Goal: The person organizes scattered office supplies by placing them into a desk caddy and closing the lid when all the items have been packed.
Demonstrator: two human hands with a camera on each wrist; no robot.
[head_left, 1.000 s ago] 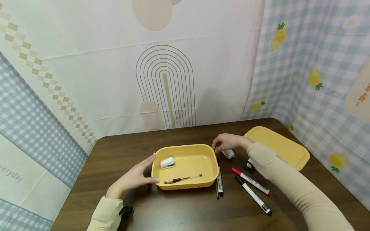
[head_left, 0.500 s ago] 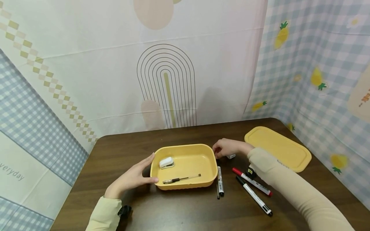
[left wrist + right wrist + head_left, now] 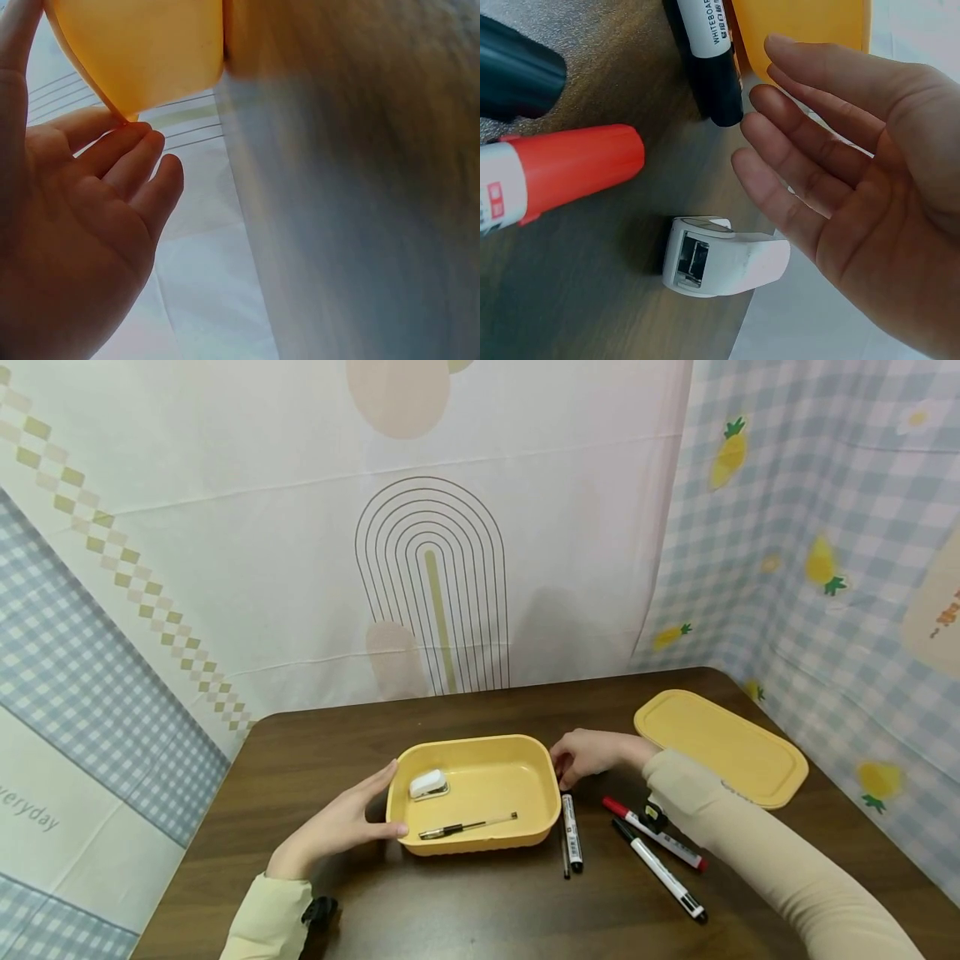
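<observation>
In the head view my left hand [image 3: 337, 822] holds the left end of a yellow plastic box [image 3: 480, 843], thumb at the front corner, fingers at the rear rim. Inside lie a small white stapler [image 3: 429, 783] and a black gel pen [image 3: 468, 827]. My right hand [image 3: 588, 755] is at the box's right end, just behind a black-capped whiteboard marker [image 3: 572, 831] and a slim pen [image 3: 566, 858]. Its bent fingers [image 3: 802, 161] are close to the marker's black end in the right wrist view, holding nothing visible. A small white object with a dark window [image 3: 724, 259] lies nearby.
A red-capped marker [image 3: 679, 847] and another black-capped marker [image 3: 667, 878] lie right of the box. The yellow lid [image 3: 720, 743] rests at the table's right rear. Patterned cloth [image 3: 570, 527] hangs behind the dark wooden table [image 3: 322, 735].
The box and my left hand have shifted slightly left. My right hand has come a little forward towards the whiteboard marker, which now lies slightly farther from the box.
</observation>
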